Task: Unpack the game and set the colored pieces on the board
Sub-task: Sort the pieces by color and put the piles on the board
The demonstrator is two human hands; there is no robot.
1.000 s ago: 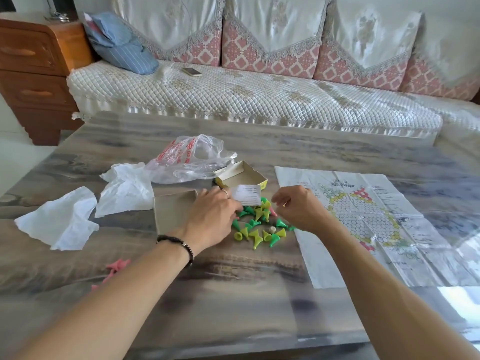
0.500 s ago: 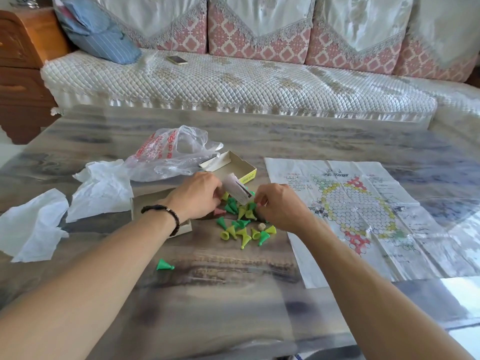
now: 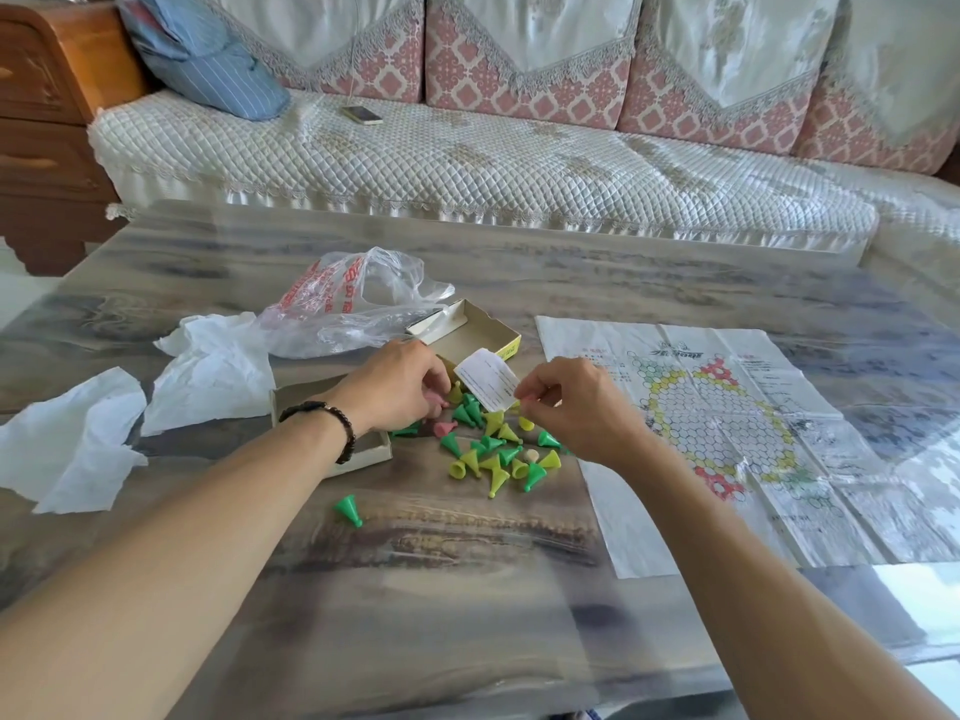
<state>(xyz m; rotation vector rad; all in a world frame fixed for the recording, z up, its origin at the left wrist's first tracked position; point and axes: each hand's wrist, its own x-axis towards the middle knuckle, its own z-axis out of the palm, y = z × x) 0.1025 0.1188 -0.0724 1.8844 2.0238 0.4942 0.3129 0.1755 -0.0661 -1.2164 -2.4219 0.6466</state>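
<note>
A heap of small green and yellow cone pieces lies on the table between my hands, with a pink piece at its left edge. One green cone lies apart, nearer to me. My left hand is curled over the heap's left side, with pink pieces under its fingers. My right hand pinches thumb and forefinger on a small piece at the heap's right side. A white paper slip tilts up between the hands. The paper board, printed with a hexagon star, lies flat to the right.
The open yellow box tray sits behind the heap and a flat cardboard lid lies under my left wrist. A clear plastic bag and crumpled white tissues lie to the left. A sofa runs behind the table.
The slip has tilted up from lying flat. Both hands have closed in on the heap. A lone green cone now lies apart near my left forearm.
</note>
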